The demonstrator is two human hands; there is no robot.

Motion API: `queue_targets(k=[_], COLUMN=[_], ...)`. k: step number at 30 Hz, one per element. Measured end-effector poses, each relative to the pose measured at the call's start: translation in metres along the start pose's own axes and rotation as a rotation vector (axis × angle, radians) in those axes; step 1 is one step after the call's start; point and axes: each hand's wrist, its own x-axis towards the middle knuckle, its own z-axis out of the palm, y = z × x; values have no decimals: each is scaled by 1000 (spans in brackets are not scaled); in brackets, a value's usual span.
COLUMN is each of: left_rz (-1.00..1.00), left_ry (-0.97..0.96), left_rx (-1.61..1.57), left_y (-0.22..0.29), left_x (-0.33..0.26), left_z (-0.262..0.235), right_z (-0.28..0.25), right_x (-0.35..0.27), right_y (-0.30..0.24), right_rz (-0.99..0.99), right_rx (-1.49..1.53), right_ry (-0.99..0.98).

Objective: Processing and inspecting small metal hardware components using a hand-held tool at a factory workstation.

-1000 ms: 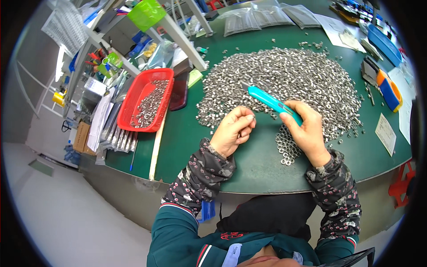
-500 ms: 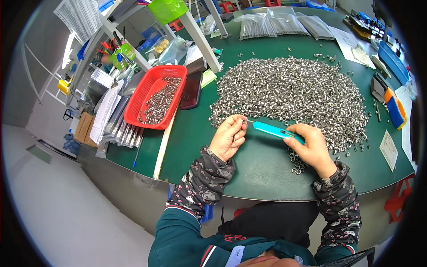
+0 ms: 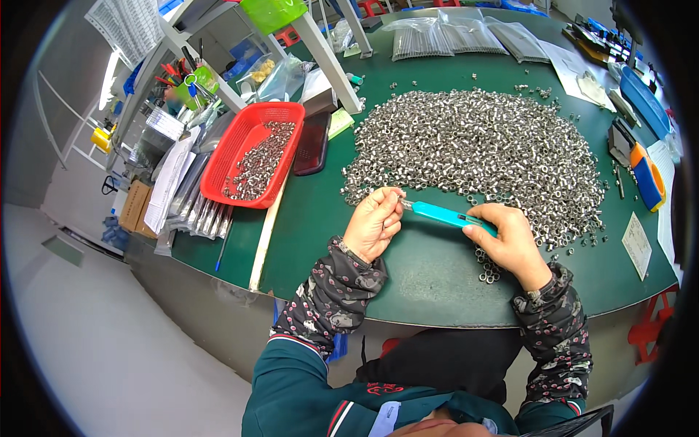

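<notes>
- The person sits at a green table [image 3: 306, 233], both forearms in dark patterned sleeves coming up over its near edge.
- The right hand [image 3: 510, 244] is closed around a slim turquoise tool [image 3: 448, 215], gripping its right end; the tool lies nearly level and points left toward the other hand.
- The left hand [image 3: 375, 222] is curled, fingertips pinched together right at the tool's metal tip; whatever small piece it holds there is too tiny to make out.
- Just beyond both hands spreads a big heap of small silver metal rings [image 3: 480, 146], covering much of the table's middle; a few strays lie under and beside the right wrist.
- To the left, well apart from the hands, a red plastic basket [image 3: 240, 142] holds more of the same silver pieces.
- A dark flat case [image 3: 313, 146] lies just beside the basket's right side.
- On the far right edge sit a blue-and-orange tool [image 3: 644, 175] and a white card [image 3: 637, 244].
- Clear bags [image 3: 451, 36] lie at the table's far side.
</notes>
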Motion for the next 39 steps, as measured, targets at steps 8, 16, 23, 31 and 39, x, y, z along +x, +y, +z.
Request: queue_targets(k=[8,16,23,31,39], left_rz=[26,31,20,-51,-191], left_ry=[95,142,152,146,88], left_rx=[107,172,210,277,294], left_y=[-1,-2,0,6,15], left_x=[-1,-2,-3,-3,-4], left_z=[7,10,9,9,5], right_z=[2,2,1,-2,-10], right_x=[-1,-3,-3,0,1], right_y=[-1,-4,-6,-7,-7], right_rz=[-95,-172,-239,-329,-437], right_rx=[-135,-250,-314,-397,-456], right_ry=[88,141,161,200,212])
